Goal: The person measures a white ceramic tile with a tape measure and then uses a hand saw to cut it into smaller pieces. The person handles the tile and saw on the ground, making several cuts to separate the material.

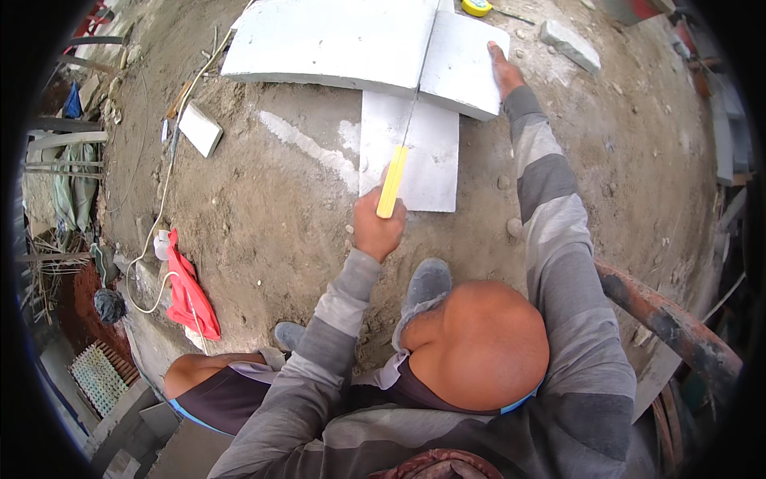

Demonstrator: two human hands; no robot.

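Observation:
My left hand is closed around the yellow handle of a handsaw. Its thin blade shows edge-on, running away from me along a line in a large white lightweight block. The wide part of the block lies left of the blade, and a smaller part lies on the right, tilted slightly. Whether the two are fully apart I cannot tell. At the smaller part's right edge, my right hand grips it, thumb on top, other fingers mostly hidden. Another flat white block lies partly beneath.
On the dirt ground, a white offcut lies left and another far right. Beyond the block is a yellow tape measure. A pale cable runs past a red cloth. A rusty pipe stands near my right arm.

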